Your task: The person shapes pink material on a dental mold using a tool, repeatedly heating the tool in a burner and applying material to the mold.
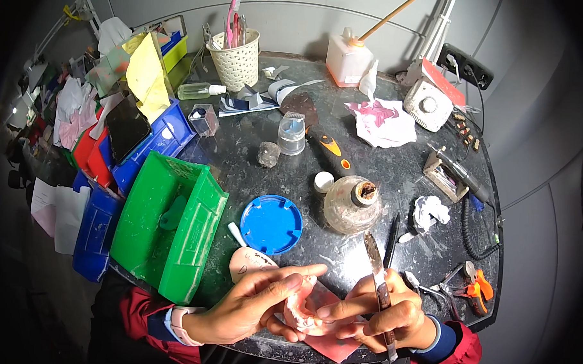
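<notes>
— Where is the denture model (302,311)?
— Between my hands, over the pink wax sheet (337,347). My left hand (255,306) cups it, fingers curled; my right hand (389,317) pinches a wax knife (379,281), forefinger touching it.

Both forearms enter from the near edge. The left hand (255,303) lies palm-down, fingers extended rightward. The right hand (383,313) is curled, fingers closed.

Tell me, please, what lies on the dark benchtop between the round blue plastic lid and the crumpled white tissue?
In the head view, a round glass burner flask stands between the blue lid and the crumpled tissue.
</notes>
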The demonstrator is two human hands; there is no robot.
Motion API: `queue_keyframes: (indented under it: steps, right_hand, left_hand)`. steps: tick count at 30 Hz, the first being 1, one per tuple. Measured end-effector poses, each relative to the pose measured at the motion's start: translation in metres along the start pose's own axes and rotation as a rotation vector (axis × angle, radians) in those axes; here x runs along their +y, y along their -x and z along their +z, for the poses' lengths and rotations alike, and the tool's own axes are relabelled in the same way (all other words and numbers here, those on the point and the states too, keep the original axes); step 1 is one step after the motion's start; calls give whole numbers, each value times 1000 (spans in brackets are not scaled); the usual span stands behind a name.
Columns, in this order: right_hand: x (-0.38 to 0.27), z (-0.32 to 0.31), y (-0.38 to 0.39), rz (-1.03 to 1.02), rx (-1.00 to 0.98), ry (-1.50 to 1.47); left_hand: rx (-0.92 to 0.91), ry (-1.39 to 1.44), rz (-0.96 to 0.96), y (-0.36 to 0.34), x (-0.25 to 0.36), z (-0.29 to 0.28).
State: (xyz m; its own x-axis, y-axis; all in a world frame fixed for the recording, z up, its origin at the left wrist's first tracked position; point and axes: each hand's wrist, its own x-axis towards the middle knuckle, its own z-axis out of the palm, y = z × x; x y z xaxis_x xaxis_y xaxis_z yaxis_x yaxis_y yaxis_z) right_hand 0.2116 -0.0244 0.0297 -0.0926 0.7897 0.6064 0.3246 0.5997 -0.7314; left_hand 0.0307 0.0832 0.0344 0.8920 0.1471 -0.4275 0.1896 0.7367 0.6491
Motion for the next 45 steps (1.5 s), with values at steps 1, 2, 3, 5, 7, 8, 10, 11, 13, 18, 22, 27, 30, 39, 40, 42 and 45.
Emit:
queue_keyframes:
  steps: [1,2,3,5,7,8,10,11,13,18,22,27,30,39,40,42,45]
  right_hand:
    - [0,0,-1,-3,-14,13]
    - [-1,-1,-1,-6,-28,26]
    - [-3,-3,-2,-8,-40,48]
    - [-5,-4,0,-14,-34,82]
    - [-2,-1,1,-16,-35,70]
    - [-1,0,1,-10,-34,56]
    - [-4,-3,0,-3,-42,85]
    - [-5,-5,0,-4,-51,116]
    - [-3,-5,1,-17,20,115]
    - [2,-10,-1,-57,338,145]
    - [4,-18,2,106,546,252]
    - [9,-41,-16,237,645,407]
    - [13,-46,-34,376,897,-64]
    - [25,-32,-13,347,892,-139]
    - [25,-31,-11,332,882,-123]
    - [24,-31,-6,339,856,-126]
    - [25,-33,-3,315,833,-124]
  left_hand:
    - [2,1,-1,0,0,0]
    - [5,2,-1,0,-1,-1]
    - [-1,-1,-2,0,0,0]
    - [-25,3,-8,-1,0,1]
    - [-13,9,-3,1,-1,-1]
    - [-4,11,2,2,-1,-1]
    - [-14,14,5,1,0,0]
    - [-19,17,2,0,1,0]
    - [-16,32,16,-1,1,0]
    - [-37,75,137,1,-3,-2]
    - [99,59,289,2,-5,8]
    - [125,-85,411,-5,-8,2]
    - [118,-55,463,-7,-5,3]
    - [75,-178,600,-12,-13,-7]
    - [72,-184,581,-10,-12,-6]
    - [65,-196,541,-8,-11,-3]
    - [47,-203,496,-9,-11,-3]
